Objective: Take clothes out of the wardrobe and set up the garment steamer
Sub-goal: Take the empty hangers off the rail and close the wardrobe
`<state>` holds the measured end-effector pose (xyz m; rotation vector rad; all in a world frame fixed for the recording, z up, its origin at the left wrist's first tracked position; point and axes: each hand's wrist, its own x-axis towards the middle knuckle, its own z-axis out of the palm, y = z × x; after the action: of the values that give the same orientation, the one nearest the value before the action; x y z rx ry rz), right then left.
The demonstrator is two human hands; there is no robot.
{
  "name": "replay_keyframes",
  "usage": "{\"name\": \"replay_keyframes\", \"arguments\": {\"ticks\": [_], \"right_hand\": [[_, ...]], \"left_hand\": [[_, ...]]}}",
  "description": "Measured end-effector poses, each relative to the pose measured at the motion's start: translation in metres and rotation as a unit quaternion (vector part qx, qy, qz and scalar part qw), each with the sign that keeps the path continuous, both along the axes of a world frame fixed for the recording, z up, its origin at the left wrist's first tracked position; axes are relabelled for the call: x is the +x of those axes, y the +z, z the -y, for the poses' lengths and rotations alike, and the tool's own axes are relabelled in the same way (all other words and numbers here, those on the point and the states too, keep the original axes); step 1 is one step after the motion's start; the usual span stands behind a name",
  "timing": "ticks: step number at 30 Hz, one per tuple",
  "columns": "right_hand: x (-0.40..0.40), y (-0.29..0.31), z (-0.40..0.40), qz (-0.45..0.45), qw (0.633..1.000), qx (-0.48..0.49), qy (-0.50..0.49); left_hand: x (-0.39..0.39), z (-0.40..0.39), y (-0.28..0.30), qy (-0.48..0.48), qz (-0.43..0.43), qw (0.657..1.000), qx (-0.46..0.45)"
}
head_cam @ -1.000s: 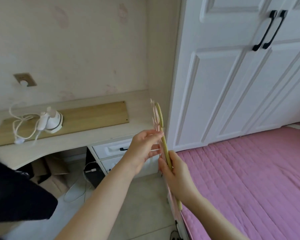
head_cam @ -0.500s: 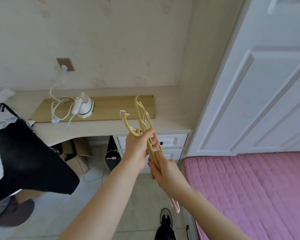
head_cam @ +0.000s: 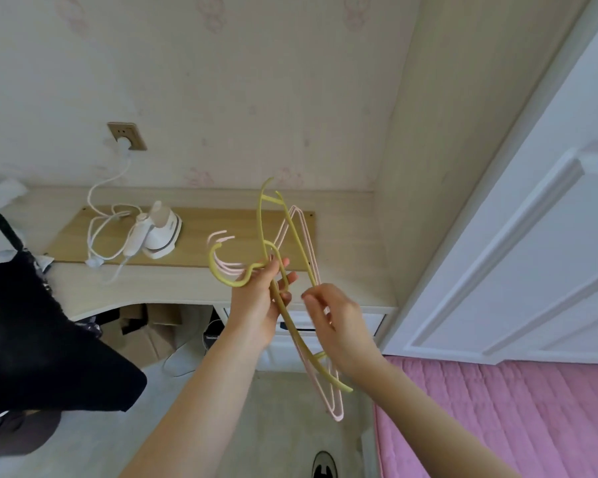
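Note:
My left hand (head_cam: 258,301) grips a bundle of hangers at their necks, just below the hooks: a yellow-green hanger (head_cam: 261,219) and pink hangers (head_cam: 335,405) behind it. My right hand (head_cam: 339,322) is to the right of the bundle with fingers curled near the lower bars; whether it holds a bar I cannot tell. A white garment steamer (head_cam: 156,229) lies on a wooden board (head_cam: 221,232) on the desk, its white cord (head_cam: 99,198) running up to a plug in the wall socket (head_cam: 126,136). The white wardrobe door (head_cam: 532,236) at right is closed.
Black and white clothes (head_cam: 32,332) hang at the left edge. A pink quilted bed (head_cam: 497,419) fills the lower right. Cardboard boxes (head_cam: 142,332) sit under the desk (head_cam: 125,288), white drawers (head_cam: 359,322) behind my hands. A shoe (head_cam: 324,465) shows on the tiled floor.
The view turned left from the wardrobe toward the desk. My left hand moved up to the hanger necks. My right hand slid off the hanger bars and now hovers beside them.

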<state>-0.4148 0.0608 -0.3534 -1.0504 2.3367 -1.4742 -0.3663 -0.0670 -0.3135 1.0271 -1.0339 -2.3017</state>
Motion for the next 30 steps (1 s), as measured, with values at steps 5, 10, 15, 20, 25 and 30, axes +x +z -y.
{"name": "replay_keyframes", "arguments": {"ticks": [5,10,15,20,25,30], "right_hand": [[-0.068,-0.011,0.013,0.161,0.976,0.105,-0.099],[-0.101,-0.019,0.030,0.347,0.917,0.190,-0.052],[-0.122,-0.026,0.056,0.462,0.874,0.116,-0.093],[-0.155,-0.035,0.086,0.458,0.874,0.073,-0.144],[-0.190,-0.052,0.122,0.347,0.919,0.076,-0.170],[-0.213,-0.069,0.148,0.243,0.940,0.147,-0.189]], "left_hand": [[-0.027,0.017,-0.008,-0.009,-0.028,0.999,0.041],[-0.050,0.029,-0.020,-0.014,-0.052,0.993,0.106],[-0.080,0.048,-0.036,-0.015,-0.054,0.989,0.136],[-0.117,0.078,-0.049,-0.025,-0.044,0.986,0.158],[-0.158,0.119,-0.063,-0.051,-0.010,0.984,0.172],[-0.198,0.151,-0.082,-0.059,0.009,0.980,0.192]]}}
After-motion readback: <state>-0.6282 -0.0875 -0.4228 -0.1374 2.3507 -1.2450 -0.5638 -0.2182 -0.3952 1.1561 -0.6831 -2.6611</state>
